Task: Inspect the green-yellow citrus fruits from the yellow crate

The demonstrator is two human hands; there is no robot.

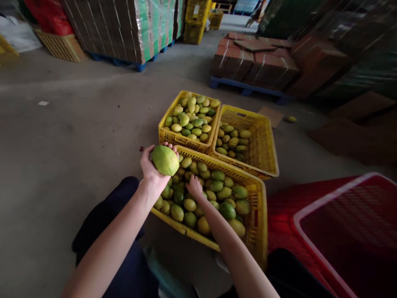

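Observation:
A large yellow-green lemon (pixel 165 160) rests in my left hand (pixel 151 167), palm up with the fingers curled round its far side. That hand is above the left edge of the near yellow crate (pixel 260 219). Reaching down into this crate, my right hand (pixel 194 187) has its fingers bent and close together among the lemons (pixel 216 185). What its fingertips grip, if anything, is hidden. Lemons in the crate range from dark green to yellow.
Behind stand a full yellow crate (pixel 163 132) of lighter lemons and a partly filled crate (pixel 263 145). A red crate (pixel 297 215) is close on my right. Farther back are flat cartons (pixel 235 62) on a blue pallet (pixel 245 87) and a wrapped stack (pixel 155 29).

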